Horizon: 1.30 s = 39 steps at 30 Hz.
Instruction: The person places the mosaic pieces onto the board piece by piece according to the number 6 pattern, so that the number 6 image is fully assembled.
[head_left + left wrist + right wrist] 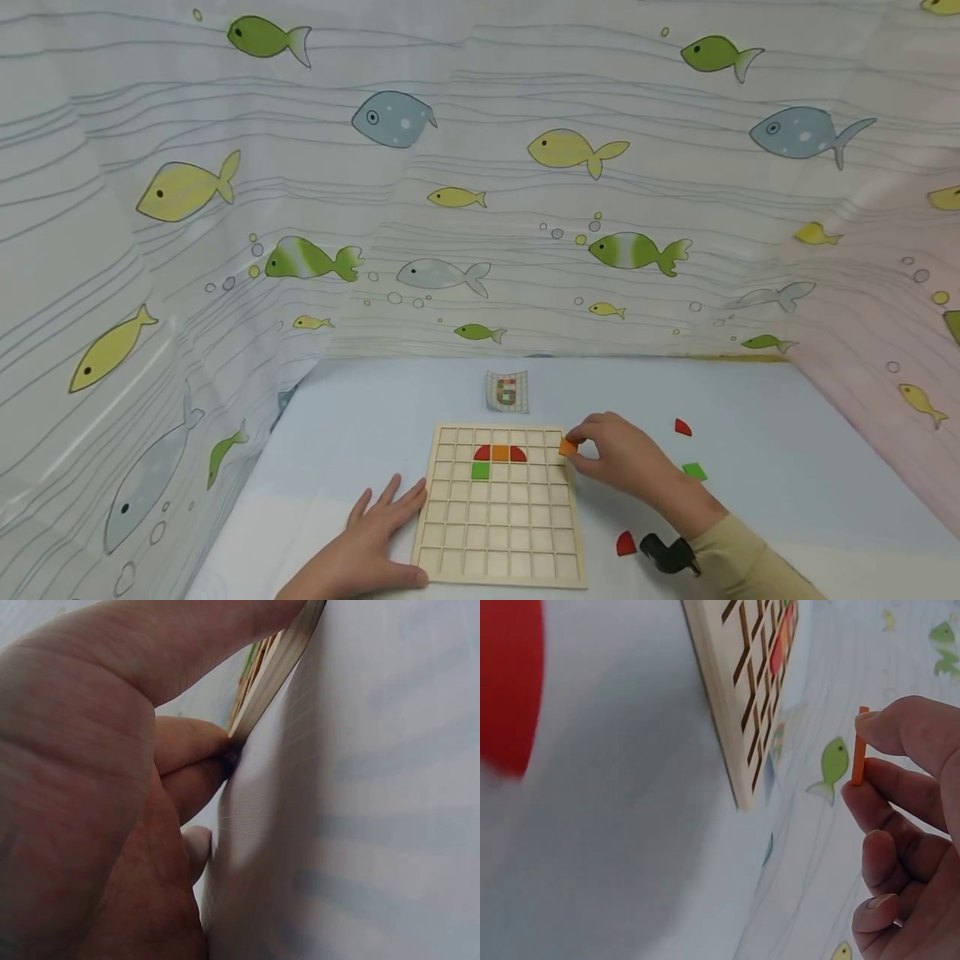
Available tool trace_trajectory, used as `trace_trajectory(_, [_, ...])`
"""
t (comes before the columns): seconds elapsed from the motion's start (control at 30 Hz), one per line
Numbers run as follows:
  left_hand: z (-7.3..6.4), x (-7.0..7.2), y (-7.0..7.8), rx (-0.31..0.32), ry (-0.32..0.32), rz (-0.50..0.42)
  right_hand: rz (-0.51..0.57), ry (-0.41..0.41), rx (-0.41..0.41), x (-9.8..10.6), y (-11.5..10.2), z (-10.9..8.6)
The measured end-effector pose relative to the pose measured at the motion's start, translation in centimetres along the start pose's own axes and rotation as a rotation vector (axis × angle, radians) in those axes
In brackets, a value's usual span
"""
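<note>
A wooden grid board (pixel 498 518) lies on the table in the head view. Two red quarter-round tiles (pixel 518 455) flank an orange square tile (pixel 500 453) near its top, with a green square tile (pixel 480 472) under the left one. My right hand (pixel 626 457) pinches another orange tile (pixel 859 746) between thumb and fingertips, held up by the board's upper right corner. Along the board's left side, my left hand (pixel 367 542) rests with fingers spread, its fingertips and thumb at the edge. In the left wrist view the thumb lies across the board's rim (pixel 274 679).
Behind the board is a small pattern card (pixel 507 392). Right of it lie a red quarter-round tile (pixel 682 427), a green tile (pixel 694 472) and another red piece (pixel 626 544) near the black wrist camera (pixel 667 554). A fish-print curtain (pixel 510 242) encloses the table.
</note>
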<state>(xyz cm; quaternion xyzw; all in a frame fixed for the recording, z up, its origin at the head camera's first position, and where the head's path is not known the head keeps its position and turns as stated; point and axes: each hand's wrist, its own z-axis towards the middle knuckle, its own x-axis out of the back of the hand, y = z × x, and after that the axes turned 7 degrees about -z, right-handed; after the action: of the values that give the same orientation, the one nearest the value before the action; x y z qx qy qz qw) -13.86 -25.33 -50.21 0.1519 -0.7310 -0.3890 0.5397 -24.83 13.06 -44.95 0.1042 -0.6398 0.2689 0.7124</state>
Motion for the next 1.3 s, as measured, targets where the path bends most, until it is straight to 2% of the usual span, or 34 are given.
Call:
trace_trajectory(0.67, [0.0, 0.0, 0.2, 0.011, 0.004, 0.011, 0.029, -0.074, 0.174, -1.8, -4.9, 2.0])
trace_trajectory(1.3, [0.2, -0.1, 0.0, 0.000, 0.012, 0.027, 0.035, -0.085, 0.311, -3.9, -8.2, 3.4])
